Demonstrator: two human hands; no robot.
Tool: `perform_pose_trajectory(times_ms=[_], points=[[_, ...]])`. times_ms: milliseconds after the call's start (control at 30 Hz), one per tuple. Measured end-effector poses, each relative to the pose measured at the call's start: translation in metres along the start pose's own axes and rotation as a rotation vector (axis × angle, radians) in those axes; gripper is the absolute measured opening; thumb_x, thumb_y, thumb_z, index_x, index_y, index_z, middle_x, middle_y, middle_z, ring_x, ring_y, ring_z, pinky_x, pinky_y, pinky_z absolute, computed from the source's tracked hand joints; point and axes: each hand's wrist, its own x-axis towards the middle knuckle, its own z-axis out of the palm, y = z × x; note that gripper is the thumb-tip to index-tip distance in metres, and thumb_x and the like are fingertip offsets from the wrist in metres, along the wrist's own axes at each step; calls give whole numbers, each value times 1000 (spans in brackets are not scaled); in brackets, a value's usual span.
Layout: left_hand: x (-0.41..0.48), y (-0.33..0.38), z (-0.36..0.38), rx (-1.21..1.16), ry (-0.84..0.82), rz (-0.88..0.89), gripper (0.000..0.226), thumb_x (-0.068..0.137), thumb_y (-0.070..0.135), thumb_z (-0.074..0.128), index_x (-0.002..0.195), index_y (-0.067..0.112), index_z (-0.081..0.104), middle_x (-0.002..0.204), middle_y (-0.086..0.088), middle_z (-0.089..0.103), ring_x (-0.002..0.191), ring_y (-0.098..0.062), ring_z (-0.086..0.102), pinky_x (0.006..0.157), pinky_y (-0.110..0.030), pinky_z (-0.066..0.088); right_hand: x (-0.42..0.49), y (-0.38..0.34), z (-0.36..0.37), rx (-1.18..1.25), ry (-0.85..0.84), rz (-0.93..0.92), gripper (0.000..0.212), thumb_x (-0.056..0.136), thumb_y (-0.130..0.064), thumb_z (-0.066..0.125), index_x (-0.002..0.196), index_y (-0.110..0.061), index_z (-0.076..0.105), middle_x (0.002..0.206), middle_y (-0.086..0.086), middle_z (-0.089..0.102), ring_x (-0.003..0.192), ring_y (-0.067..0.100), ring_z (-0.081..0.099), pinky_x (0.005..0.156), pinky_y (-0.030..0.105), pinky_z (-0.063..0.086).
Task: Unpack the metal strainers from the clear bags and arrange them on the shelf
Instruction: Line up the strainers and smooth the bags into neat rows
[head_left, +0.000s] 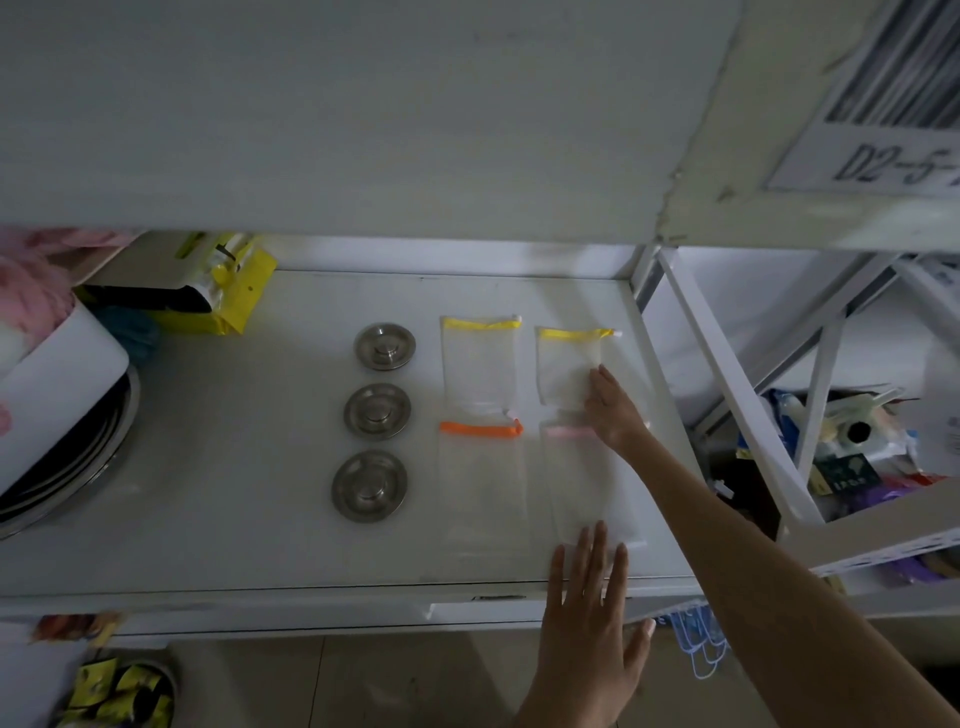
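Observation:
Three round metal strainers stand in a column on the white shelf (234, 467): far (385, 346), middle (377, 411) and near (369, 485). To their right lie several flat clear zip bags: two with yellow zips (480, 364) (569, 369), one with an orange zip (480, 483) and one with a pink zip (576, 483). My right hand (610, 410) rests flat, fingers apart, on the right yellow-zip bag's lower corner. My left hand (589, 618) lies open at the shelf's front edge, fingertips on the pink-zip bag's near end. The bags look empty.
A white container over stacked metal bowls (57, 415) fills the shelf's left side, with a yellow package (228, 291) behind. An upper shelf (363, 130) hangs overhead. White frame bars (727, 395) and a cluttered bin (857, 441) stand to the right.

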Motion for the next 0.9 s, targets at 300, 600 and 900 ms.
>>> perform_pose_trajectory(times_ms=[300, 600, 900], points=[[0, -9, -3, 26, -11, 24, 73, 97, 63, 24, 154, 19, 32, 164, -7, 23, 149, -22, 19, 115, -42, 12, 3, 0, 2, -67, -15, 33, 50, 96, -13, 38, 145, -6, 31, 160, 9, 16, 145, 28, 22, 120, 40, 19], [2, -12, -5, 29, -89, -1, 75, 98, 63, 16, 151, 16, 38, 161, -7, 32, 148, -21, 21, 114, -42, 11, 5, 4, 3, -113, -19, 17, 49, 97, -12, 36, 145, -6, 31, 160, 12, 15, 146, 28, 19, 120, 38, 18], [3, -11, -10, 10, -117, 7, 76, 97, 60, 10, 150, 14, 41, 158, -8, 36, 144, -23, 35, 112, -44, 16, 2, 2, 2, -89, -2, 7, 49, 97, -11, 37, 145, -5, 31, 161, 12, 8, 145, 30, 20, 119, 40, 21]])
